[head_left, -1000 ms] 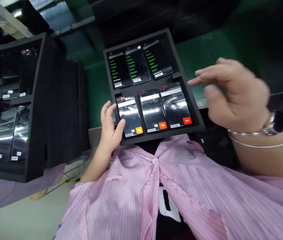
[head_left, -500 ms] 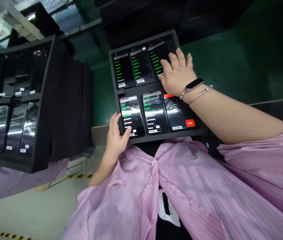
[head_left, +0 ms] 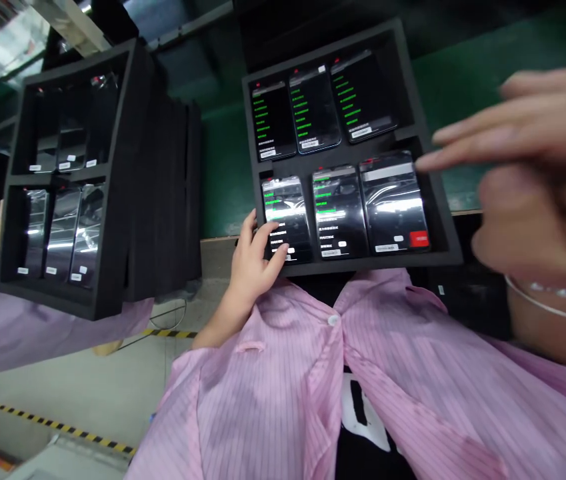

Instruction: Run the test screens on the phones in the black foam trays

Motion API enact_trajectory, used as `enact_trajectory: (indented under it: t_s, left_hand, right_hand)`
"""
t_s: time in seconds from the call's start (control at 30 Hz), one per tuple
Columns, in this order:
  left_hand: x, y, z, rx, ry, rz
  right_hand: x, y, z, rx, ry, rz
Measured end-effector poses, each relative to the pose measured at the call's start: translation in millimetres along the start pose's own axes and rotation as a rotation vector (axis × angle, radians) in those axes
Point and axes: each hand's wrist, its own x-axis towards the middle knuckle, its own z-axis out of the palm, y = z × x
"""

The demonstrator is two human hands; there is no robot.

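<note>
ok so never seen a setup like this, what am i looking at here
There's no machine, just a person's two bare hands, seen by a camera worn on the head, looking forward and down. In front is a dark tray with six phones in two rows of three, and a green surface beyond it. The left hand is at the tray's left edge, fingers over the nearest left phone. The right hand, blurred, is open at the tray's right, with nothing visible in it. Another tray of phones stands farther left.
</note>
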Motion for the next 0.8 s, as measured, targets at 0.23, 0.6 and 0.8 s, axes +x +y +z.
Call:
enact_trajectory:
  t_s: [0.23, 0.6, 0.8]
  left_hand:
    - [1, -1, 0.2, 0.015, 0.0, 0.0]
    - [3, -8, 2.2, -0.056, 0.033, 0.041]
    - [4, -10, 3.9, -0.073, 0.057, 0.043]
  right_hand:
    - [-33, 12, 81, 0.244, -0.103, -0.122]
    - [-45, 12, 11, 0.215, 0.243, 0.074]
    - [-65, 36, 42, 0.139, 0.17, 0.041]
